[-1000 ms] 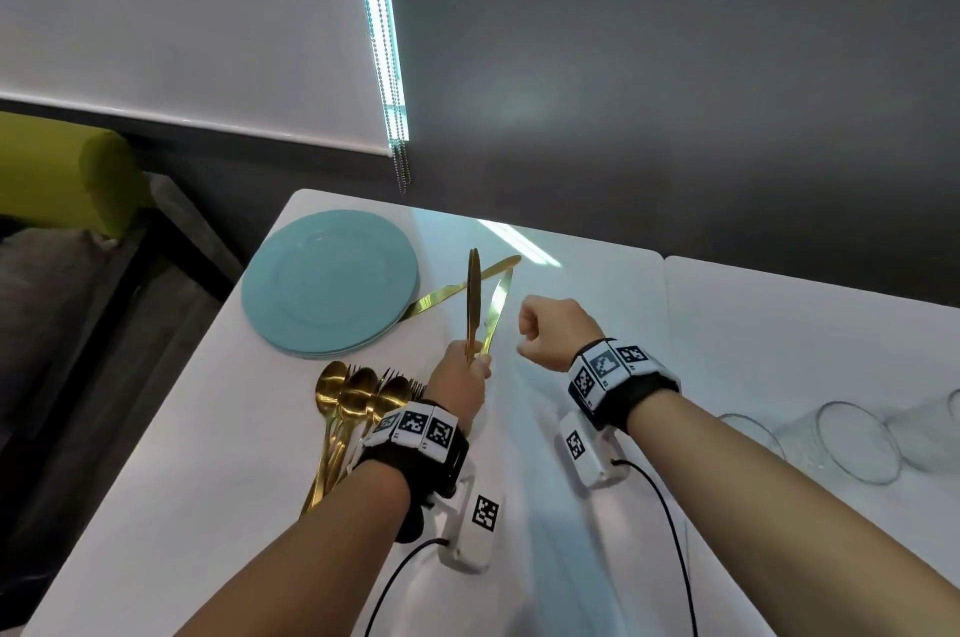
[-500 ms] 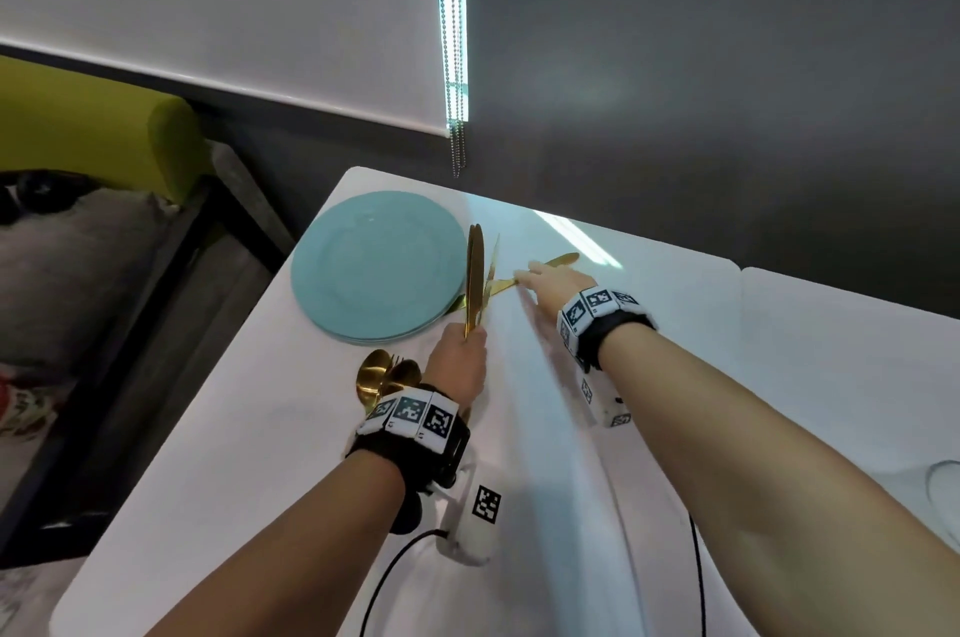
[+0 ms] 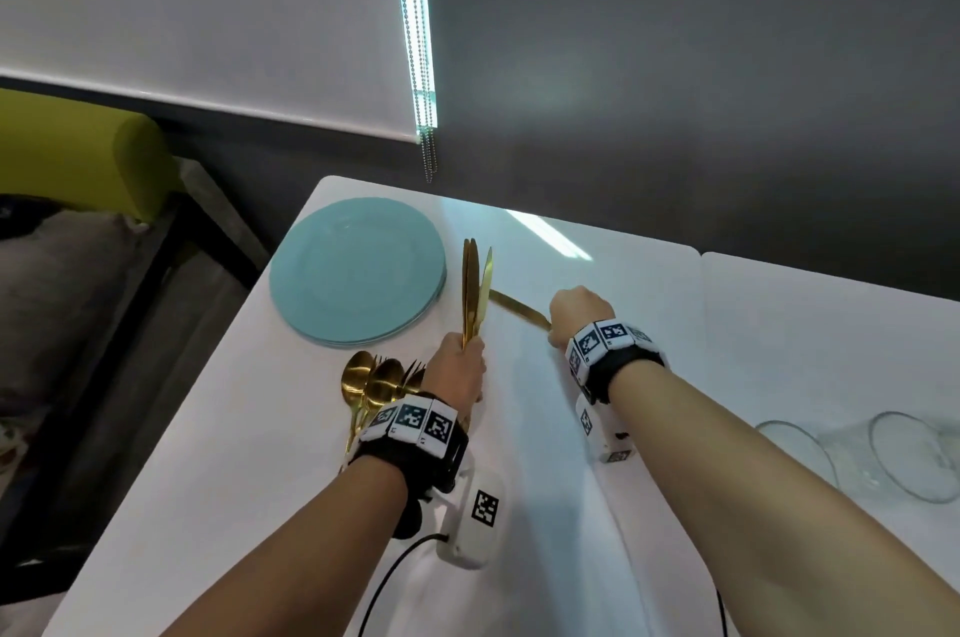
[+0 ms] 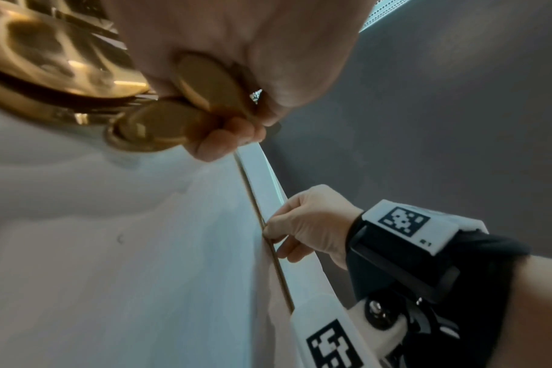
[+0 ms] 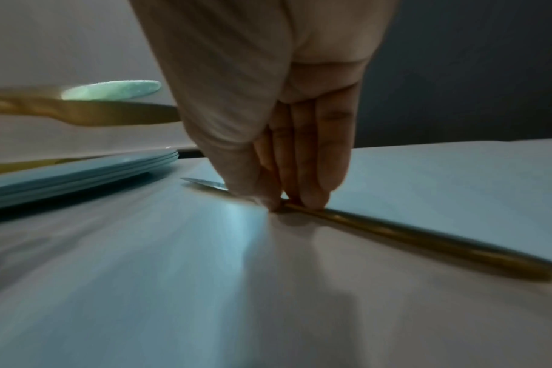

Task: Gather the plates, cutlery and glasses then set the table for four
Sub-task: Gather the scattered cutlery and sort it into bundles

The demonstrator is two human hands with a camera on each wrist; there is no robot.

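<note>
Knife count: three gold knives in your left fist, a fourth pinched on the table.

Head: your left hand [image 3: 457, 371] grips three knives [image 3: 474, 291] upright just right of the plate stack [image 3: 358, 270]; two glasses [image 3: 857, 454] lie well right. Your right hand [image 3: 579, 314], reaching farther out half a second ago, now sits nearer you.
Left wrist: handle ends [image 4: 205, 82] protrude below your fist.
Right wrist: fingertips [image 5: 312, 196] pinch the slim, matte-gold fourth knife [image 5: 426, 239] flat on the table [image 5: 300, 311].

White table [image 3: 519, 428], seam right of centre. Stack of teal plates [image 3: 358, 273] at far left corner. Just near of plates: gold spoons [image 3: 371, 384] and forks, lying flat. Right of plates: one gold knife [image 3: 519, 308], flat, blade tip toward plates. Well right of plates, past seam, at near edge: glasses [image 3: 883, 460] on their sides.
</note>
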